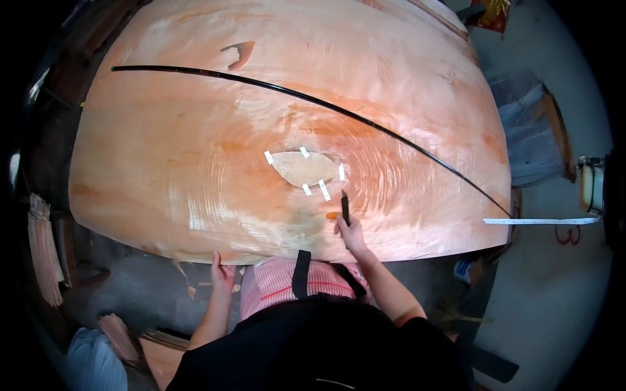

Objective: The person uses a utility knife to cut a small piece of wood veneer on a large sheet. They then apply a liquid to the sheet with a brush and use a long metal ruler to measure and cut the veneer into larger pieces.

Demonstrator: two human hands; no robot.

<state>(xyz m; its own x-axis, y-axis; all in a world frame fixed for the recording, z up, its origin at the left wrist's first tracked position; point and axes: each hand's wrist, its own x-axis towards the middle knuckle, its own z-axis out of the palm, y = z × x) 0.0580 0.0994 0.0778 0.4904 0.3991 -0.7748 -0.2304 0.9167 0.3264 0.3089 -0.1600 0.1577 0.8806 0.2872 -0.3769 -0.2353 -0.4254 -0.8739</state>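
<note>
A wide sheet of pinkish wood veneer [150, 163] spreads out before me. Near its middle lies a paler leaf-shaped patch [303, 168], with several short white tape strips [325, 190] around its edge. My right hand [352, 238] is closed around a dark knife [345, 207], its tip pointing away from me, just below the patch's right end. Something orange [334, 216] shows at the fingers of that hand; I cannot make out whether it is a finger cover. At the sheet's near edge is my left hand [223, 275], thumb apart from the fingers, with nothing seen in it.
A long thin black rod [293, 93] crosses the sheet diagonally. Beyond it is a dark torn opening or scrap [242, 56]. On the right, a white strip with marks [541, 221] extends past the sheet. Veneer offcuts [44, 254] stand at left, and a broom [456, 316] lies lower right.
</note>
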